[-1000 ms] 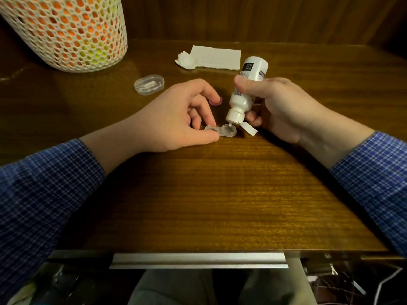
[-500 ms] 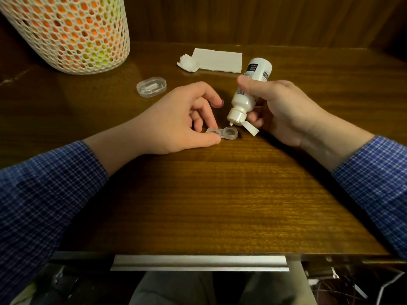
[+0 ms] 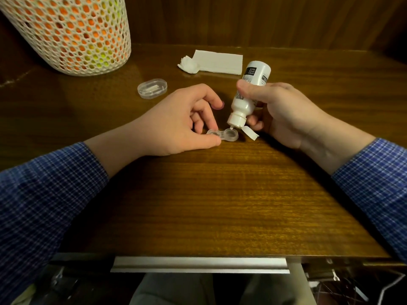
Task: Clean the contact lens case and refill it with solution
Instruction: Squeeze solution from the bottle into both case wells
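Left hand [image 3: 176,122]: resting on its outer edge on the table, thumb and curled fingers pinching the left well of the contact lens case [image 3: 223,135] and pinning it to the wood; forefinger arched above, not touching the case. Right hand [image 3: 279,111]: fingers and thumb wrapped round the solution bottle [image 3: 248,95], thumb laid across the label, wrist resting low on the table. Contact lens case: small, clear plastic, two round wells joined by a short bridge, lying flat near the middle of the table [image 3: 220,205] between the two hands; both wells open, the left one partly hidden under the left fingertips, whether either holds liquid cannot be told. Solution bottle: white, dark printed label, tipped nozzle-down and leaning to the right at the top, its tip just over the far rim of the right well; contact with the rim cannot be told. Its flip cap [image 3: 250,133] hangs open beside the nozzle, near the wood. Both forearms in blue checked sleeves [image 3: 44,194]. Further back: a clear oval lidded box [image 3: 152,88], left of the hands; a folded white paper towel [image 3: 218,62] with a crumpled white wad [image 3: 188,65] touching its left end; a white mesh basket [image 3: 70,31] showing orange and yellow inside, far left corner.
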The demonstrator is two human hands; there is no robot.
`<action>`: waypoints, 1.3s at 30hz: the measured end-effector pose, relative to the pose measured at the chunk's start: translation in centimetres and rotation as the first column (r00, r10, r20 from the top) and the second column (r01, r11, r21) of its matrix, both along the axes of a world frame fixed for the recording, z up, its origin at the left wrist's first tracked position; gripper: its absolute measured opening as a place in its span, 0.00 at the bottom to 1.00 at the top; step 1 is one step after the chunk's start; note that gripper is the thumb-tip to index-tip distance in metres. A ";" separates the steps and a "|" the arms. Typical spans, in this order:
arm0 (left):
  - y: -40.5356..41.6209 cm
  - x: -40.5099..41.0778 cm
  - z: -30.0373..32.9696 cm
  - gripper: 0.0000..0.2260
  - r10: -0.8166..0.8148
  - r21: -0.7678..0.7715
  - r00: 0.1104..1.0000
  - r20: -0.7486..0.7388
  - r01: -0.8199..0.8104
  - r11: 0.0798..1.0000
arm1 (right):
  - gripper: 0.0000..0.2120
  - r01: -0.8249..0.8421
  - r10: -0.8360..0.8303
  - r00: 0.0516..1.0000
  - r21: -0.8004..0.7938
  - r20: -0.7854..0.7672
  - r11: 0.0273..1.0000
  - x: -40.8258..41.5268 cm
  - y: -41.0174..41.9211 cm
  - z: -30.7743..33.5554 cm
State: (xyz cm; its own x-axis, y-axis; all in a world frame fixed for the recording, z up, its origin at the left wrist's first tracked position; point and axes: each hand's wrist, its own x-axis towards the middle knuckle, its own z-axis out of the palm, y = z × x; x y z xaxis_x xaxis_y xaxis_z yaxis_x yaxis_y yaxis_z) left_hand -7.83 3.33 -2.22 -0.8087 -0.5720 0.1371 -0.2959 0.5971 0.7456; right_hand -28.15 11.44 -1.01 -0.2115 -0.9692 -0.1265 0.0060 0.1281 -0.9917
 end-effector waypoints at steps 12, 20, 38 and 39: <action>0.3 0.1 0.1 0.25 0.011 -0.004 1.000 0.009 -0.011 1.000 | 0.13 0.027 -0.030 0.989 0.024 0.143 0.999 -0.3 -0.4 0.2; 0.7 0.4 0.5 0.30 -0.013 -0.013 0.999 0.040 0.014 1.000 | 0.13 0.068 -0.086 0.955 0.072 0.283 0.995 -0.7 -0.4 0.7; 2.1 -1.5 0.1 0.28 0.035 -0.088 0.999 0.004 -0.034 0.996 | 0.13 0.140 -0.169 0.937 0.114 0.305 0.983 -2.0 -0.5 0.9; 2.2 -1.7 0.1 0.29 0.036 -0.088 0.999 0.007 -0.036 0.995 | 0.13 0.148 -0.178 0.934 0.118 0.309 0.982 -2.2 -0.5 0.9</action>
State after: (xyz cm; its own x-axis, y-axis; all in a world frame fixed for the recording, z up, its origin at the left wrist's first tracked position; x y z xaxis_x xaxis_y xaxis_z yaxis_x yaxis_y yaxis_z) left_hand -9.56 5.51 -2.14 -0.7892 -0.5869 0.1810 -0.3248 0.6490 0.6880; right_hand -30.36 10.96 -0.12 -0.3003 -0.9058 -0.2989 0.3462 0.1885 -0.9190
